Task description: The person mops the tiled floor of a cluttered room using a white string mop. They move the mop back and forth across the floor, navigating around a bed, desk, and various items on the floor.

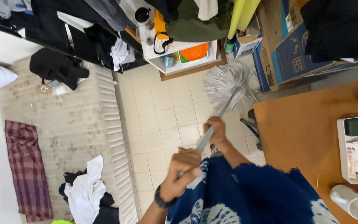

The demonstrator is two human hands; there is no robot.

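— What are the hands on?

— Both are on a grey mop handle (212, 128). The left hand (183, 174) has its grip clamped around the near end of the handle, with a dark watch on that wrist. The right hand (217, 129) is further along, its grip wrapped around the handle's middle.

— And where is the mop itself?

— The handle runs away from the person, up and to the right. Its stringy white mop head (228, 83) is over the pale tiled floor (166, 120), just in front of a cardboard box (286, 49) and near a white shelf unit (179, 54) that holds an orange container. I cannot tell whether the strands touch the tiles.

— What else is around?

— To the right stands a brown wooden bench (307, 132) carrying a white tray of small things and a white mug (353, 202) lying on its side. To the left lies a patterned mattress (63, 124) with a checked cloth (25, 166), a black bag (56, 66) and a heap of white and dark clothes on it. The person wears a blue-and-white patterned garment (245, 195).
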